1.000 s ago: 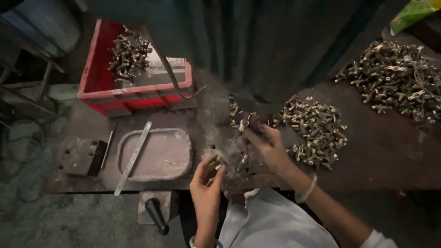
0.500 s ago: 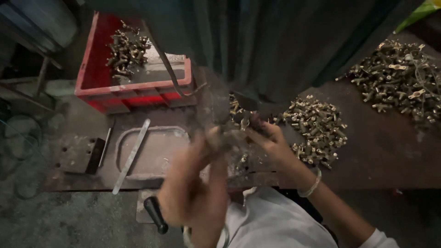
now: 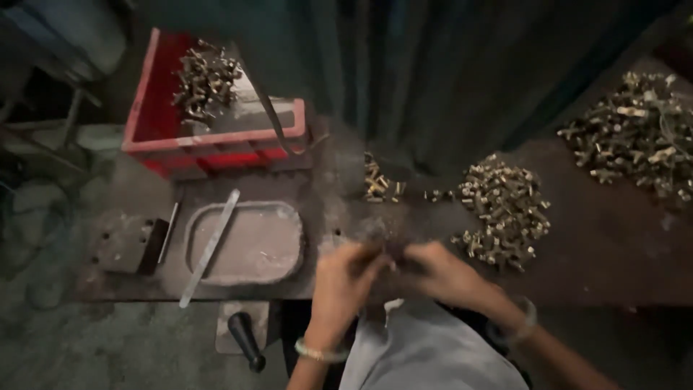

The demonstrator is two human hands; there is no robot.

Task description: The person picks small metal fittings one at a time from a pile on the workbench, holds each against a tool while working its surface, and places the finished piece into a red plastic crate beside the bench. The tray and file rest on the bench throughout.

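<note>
1. The long dark metal workbench (image 3: 613, 253) is the biggest thing. It looks hard and heavy.
2. The red plastic crate (image 3: 216, 148) sits at 10 o'clock from the hands. It holds a clump of small dull metal parts (image 3: 206, 76).
3. A wide heap of brass-coloured metal bits (image 3: 635, 137) lies far off at 2 o'clock.
4. A shallow grey metal tray (image 3: 249, 245) sits at 9 o'clock, with a flat silver metal strip (image 3: 209, 247) lying across it.
5. A nearer pile of small shiny brass pieces (image 3: 502, 209) lies at 1 o'clock, close to the right hand (image 3: 444, 274). Each piece looks hard, stiff and small. One is likely light, but smooth and easy to drop, so a pinch with the fingertips around its middle would suit it best.
6. A little cluster of brass pieces (image 3: 379, 184) sits at 12 o'clock.
7. The left hand (image 3: 346, 278) and the right hand meet at the bench's front edge, fingers curled in toward each other. They seem to close on something tiny between them, but blur hides it, so what they hold and how tight cannot be told.
8. A black handle (image 3: 245, 339) sticks out below the tray at 8 o'clock.
</note>
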